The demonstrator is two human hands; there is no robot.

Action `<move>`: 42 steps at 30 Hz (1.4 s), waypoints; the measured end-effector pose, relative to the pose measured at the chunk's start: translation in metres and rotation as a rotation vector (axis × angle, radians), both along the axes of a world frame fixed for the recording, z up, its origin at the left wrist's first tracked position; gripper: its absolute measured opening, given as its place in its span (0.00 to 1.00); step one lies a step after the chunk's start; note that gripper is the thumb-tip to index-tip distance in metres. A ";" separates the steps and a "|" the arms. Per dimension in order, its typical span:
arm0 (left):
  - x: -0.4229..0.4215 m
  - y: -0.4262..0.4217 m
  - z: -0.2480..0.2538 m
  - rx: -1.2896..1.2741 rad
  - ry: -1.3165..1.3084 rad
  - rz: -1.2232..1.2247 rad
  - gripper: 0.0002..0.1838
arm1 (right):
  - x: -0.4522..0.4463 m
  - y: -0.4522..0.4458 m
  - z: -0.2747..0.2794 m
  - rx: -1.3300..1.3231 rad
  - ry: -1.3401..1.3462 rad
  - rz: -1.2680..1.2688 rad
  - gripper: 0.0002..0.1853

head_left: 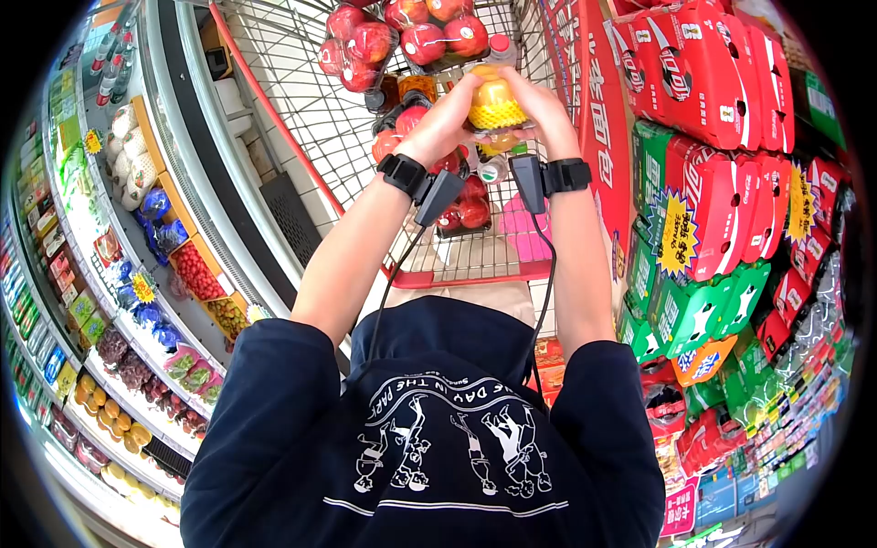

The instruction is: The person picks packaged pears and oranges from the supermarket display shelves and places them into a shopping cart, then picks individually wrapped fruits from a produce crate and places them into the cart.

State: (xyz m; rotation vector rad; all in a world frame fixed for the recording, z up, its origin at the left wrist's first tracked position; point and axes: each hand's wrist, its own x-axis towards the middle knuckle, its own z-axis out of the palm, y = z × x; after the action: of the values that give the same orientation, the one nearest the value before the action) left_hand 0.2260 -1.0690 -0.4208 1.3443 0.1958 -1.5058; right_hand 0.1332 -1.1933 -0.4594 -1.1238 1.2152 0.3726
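Note:
Over the shopping cart, a round yellow fruit in a yellow foam net is held between my two hands. My left hand is closed against its left side, and my right hand closes on its right. Some fingertips are hidden behind the fruit, whose kind I cannot make out. Beyond the hands, packs of red apples lie in the cart. More red fruit and a bottle with a pink cap are partly covered by my hands.
To the left runs a chilled display with fruit and vegetables, including a box of small red fruit. On the right, red drink cartons and green cartons are stacked close to the cart. A pink item lies at the cart's near end.

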 end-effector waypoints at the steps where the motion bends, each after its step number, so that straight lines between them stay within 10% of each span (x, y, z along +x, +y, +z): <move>1: 0.003 0.002 -0.001 -0.012 0.014 -0.013 0.26 | 0.002 0.001 -0.004 0.003 -0.021 -0.005 0.38; 35: 0.025 0.021 -0.051 0.199 -0.190 -0.176 0.30 | 0.015 0.006 -0.048 -0.270 0.051 0.142 0.41; 42: 0.012 0.037 0.013 0.226 -0.301 -0.147 0.32 | -0.015 0.006 -0.043 -0.149 -0.013 0.036 0.40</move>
State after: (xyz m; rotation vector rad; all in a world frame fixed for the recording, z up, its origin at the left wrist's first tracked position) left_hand 0.2378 -1.0317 -0.4076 1.7816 0.0772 -1.4102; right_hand 0.1182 -1.1872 -0.5020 -1.2758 1.2288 0.3051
